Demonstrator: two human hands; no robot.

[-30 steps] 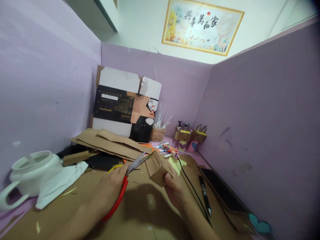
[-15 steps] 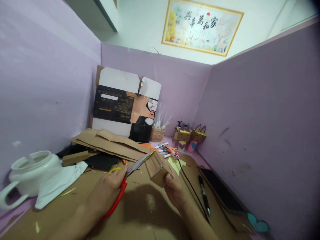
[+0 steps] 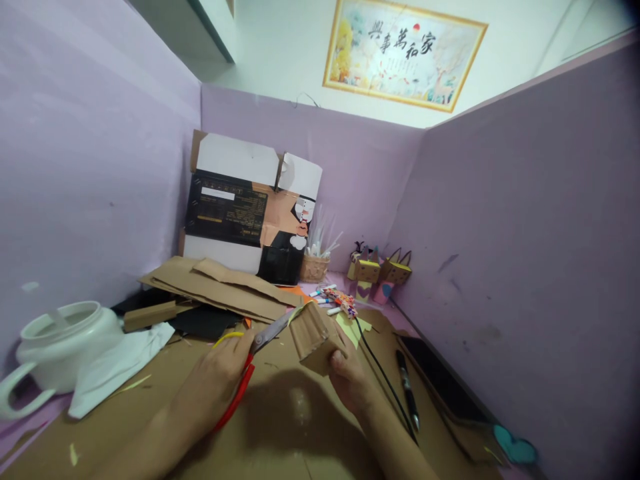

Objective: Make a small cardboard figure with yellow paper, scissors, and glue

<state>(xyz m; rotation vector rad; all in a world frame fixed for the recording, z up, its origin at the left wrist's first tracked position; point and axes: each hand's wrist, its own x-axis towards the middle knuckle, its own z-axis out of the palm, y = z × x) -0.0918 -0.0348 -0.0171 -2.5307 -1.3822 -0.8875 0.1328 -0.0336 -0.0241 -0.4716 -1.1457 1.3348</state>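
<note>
My left hand (image 3: 223, 370) is closed round the handles of a pair of red-handled scissors (image 3: 273, 333). Their blades point up and right, with the tips at the top left edge of a small brown cardboard box (image 3: 317, 343). A thin yellow strip shows along that edge by the tips. My right hand (image 3: 350, 377) grips the box from its right side, thumb on the near face, and keeps it tilted above the table. A bit of yellow (image 3: 229, 338) shows at the left hand's knuckles; I cannot tell what it belongs to.
A white teapot (image 3: 65, 347) and white cloth (image 3: 123, 373) lie left. Cardboard sheets (image 3: 225, 287) and a flattened printed box (image 3: 227, 210) are behind. A pen (image 3: 407, 387), a black cable (image 3: 383, 373) and a dark flat slab (image 3: 445, 383) lie right. Small cardboard figures (image 3: 367, 272) stand at the back.
The scissors' handles have drawn slightly closer together in my left hand. The box and my right hand stay almost where they were.
</note>
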